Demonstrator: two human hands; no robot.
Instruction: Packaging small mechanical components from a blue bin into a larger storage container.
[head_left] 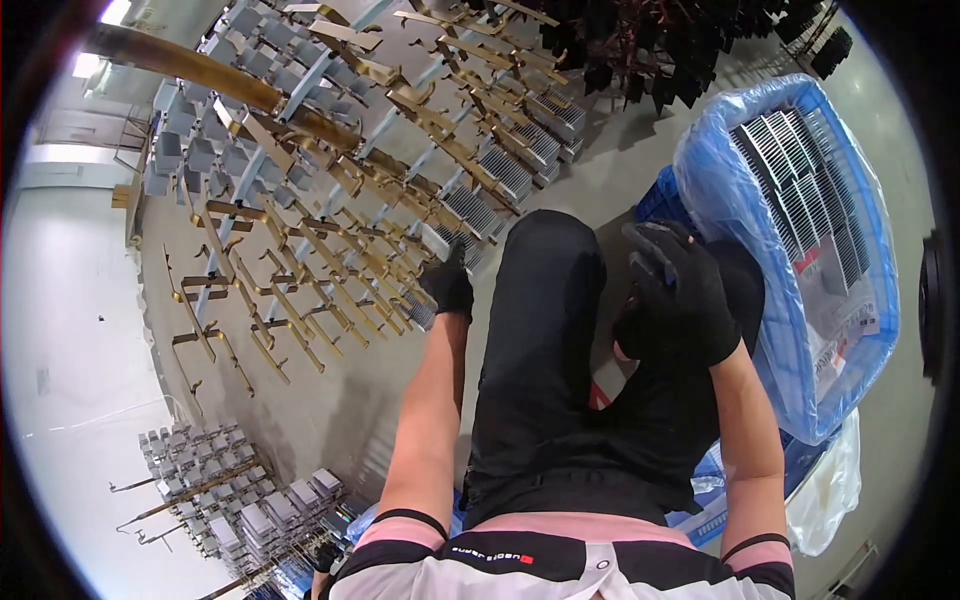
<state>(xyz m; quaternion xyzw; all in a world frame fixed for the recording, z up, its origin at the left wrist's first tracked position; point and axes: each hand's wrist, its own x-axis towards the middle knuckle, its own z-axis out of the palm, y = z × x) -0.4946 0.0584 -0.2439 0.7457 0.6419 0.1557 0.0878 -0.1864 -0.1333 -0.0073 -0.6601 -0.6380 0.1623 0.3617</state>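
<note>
Finned part (470, 211), beyond left hand (449, 284), perhaps touching

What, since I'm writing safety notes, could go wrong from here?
The left hand is right by the crowded rack, so it might snag or knock something there. The loose blue liner lies close beside the right hand and could catch it. Inside the liner, the finned parts lie close together, so they might scratch one another.

Two black gloves (712, 325) cover one left hand (449, 285) and one right hand (680, 300); one blue-lined crate (778, 345), one white plastic bag (835, 490); brass-coloured bars (425, 115) and finned grey parts (790, 165) defy counting.
</note>
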